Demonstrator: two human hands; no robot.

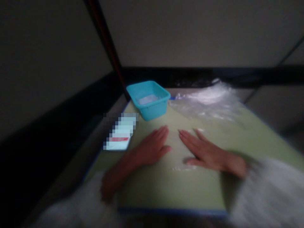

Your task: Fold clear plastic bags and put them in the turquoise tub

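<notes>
My left hand [152,146] lies flat on the green mat [171,186], fingers stretched out and together, pointing away from me. My right hand [204,152] lies flat beside it, fingers extended, resting on a thin clear plastic sheet or bag [184,167] that is hard to make out. The two hands are a small gap apart near the mat's middle. Neither hand grips anything. Both wrists come out of pale, fuzzy sleeves.
A turquoise plastic tub [149,98] with something pale inside stands at the mat's far left corner. A heap of clear plastic bags [209,99] lies at the far right. A blurred-out card or screen [121,132] sits at the left edge. Dim partition walls surround the table.
</notes>
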